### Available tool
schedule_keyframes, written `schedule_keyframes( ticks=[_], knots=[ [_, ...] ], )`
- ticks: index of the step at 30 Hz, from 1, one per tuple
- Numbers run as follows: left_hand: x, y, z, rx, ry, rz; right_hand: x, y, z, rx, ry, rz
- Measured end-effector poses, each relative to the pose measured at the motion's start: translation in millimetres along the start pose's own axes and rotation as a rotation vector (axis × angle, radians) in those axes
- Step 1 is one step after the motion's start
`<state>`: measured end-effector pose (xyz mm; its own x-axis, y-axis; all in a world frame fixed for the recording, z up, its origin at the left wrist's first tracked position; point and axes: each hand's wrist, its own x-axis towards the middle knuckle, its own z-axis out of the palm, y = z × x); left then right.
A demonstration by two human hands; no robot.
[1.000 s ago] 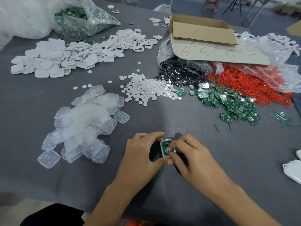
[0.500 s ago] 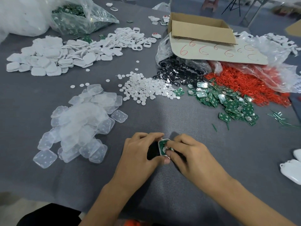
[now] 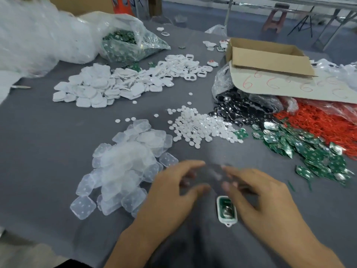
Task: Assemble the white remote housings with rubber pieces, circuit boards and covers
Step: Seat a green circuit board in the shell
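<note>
A white remote housing [image 3: 226,210] with a green circuit board and a round metal piece inside lies on the grey table between my hands. My left hand [image 3: 170,192] hovers just left of it, fingers loosely spread, holding nothing. My right hand [image 3: 258,194] is just right of it and partly over its edge, fingers relaxed and blurred, also empty. Translucent rubber pieces [image 3: 127,163] are heaped to the left. Loose green circuit boards [image 3: 301,144] lie at the right. White covers and housings [image 3: 108,86] are piled at the back left.
Small white discs [image 3: 201,126] lie in the middle, black parts [image 3: 239,109] and red rings [image 3: 316,120] at the right. A cardboard box [image 3: 268,59] sits on a sheet marked with red sixes. Plastic bags [image 3: 127,41] stand at the back left.
Both hands have let go of the housing and lifted apart; it now lies free on the table. The camera has tilted up, so the piles sit lower in view.
</note>
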<state>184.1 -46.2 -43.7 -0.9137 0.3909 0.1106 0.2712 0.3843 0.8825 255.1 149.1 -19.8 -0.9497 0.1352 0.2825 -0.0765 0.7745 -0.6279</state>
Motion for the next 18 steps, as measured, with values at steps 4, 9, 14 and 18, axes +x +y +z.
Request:
schedule_keyframes(
  ticks=[4,9,14,18],
  knots=[
    [77,-7,-47,0.069,0.275,-0.078,97,-35,57,0.127,-0.082,0.037],
    [205,-54,-99,0.371,0.413,-0.284,253,-62,160,0.125,-0.17,0.126],
    [277,-94,-130,0.457,0.423,-0.383,343,-57,230,0.317,-0.098,0.297],
    [285,-100,-137,0.404,0.397,-0.288,358,-45,241,0.483,0.032,0.379]
  ],
)
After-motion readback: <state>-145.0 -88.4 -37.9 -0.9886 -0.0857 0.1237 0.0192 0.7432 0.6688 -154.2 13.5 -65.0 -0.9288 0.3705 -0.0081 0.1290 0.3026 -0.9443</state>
